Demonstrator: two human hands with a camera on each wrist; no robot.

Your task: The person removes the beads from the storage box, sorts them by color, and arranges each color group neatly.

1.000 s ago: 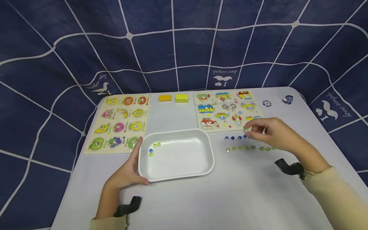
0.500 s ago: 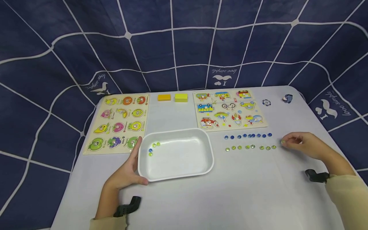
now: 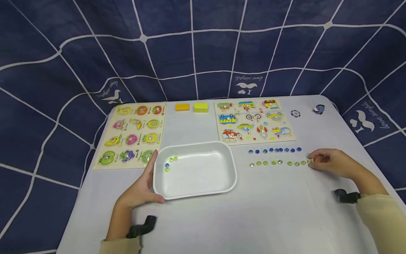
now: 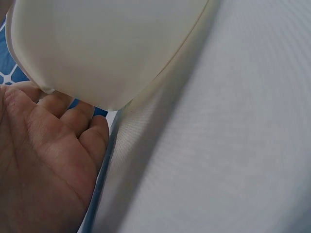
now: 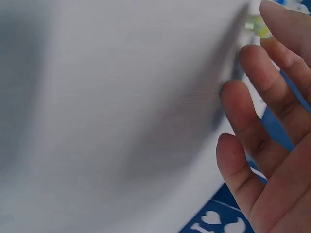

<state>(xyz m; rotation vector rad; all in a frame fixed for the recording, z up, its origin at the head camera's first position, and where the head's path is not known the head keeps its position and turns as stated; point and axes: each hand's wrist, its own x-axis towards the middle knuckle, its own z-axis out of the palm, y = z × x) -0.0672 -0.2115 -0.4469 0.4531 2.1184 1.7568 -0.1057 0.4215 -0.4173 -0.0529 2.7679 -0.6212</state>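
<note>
My left hand (image 3: 139, 188) grips the left end of a white tray (image 3: 195, 194), its thumb at the near left corner and its fingers along the outer side wall. In the left wrist view the fingers lie against the outside of the tray (image 4: 107, 53). Inside the tray sit one blue glass bead (image 3: 167, 165) and several yellow-green ones. My right hand (image 3: 333, 162) pinches a yellow-green glass bead (image 3: 310, 161) at the right end of a row of similar beads (image 3: 274, 162). A row of blue glass beads (image 3: 276, 150) runs parallel just behind.
A fruit puzzle board (image 3: 127, 133) lies left, a vehicle puzzle board (image 3: 253, 121) behind the bead rows. Orange (image 3: 182, 107) and yellow (image 3: 201, 108) blocks stand between them at the back. A poker chip (image 3: 295, 113) and a small blue figure (image 3: 318, 109) lie back right.
My right hand has carried a yellow-green bead from above the blue row rightward, then down to the right end of the yellow-green row. The left hand and tray have stayed put.
</note>
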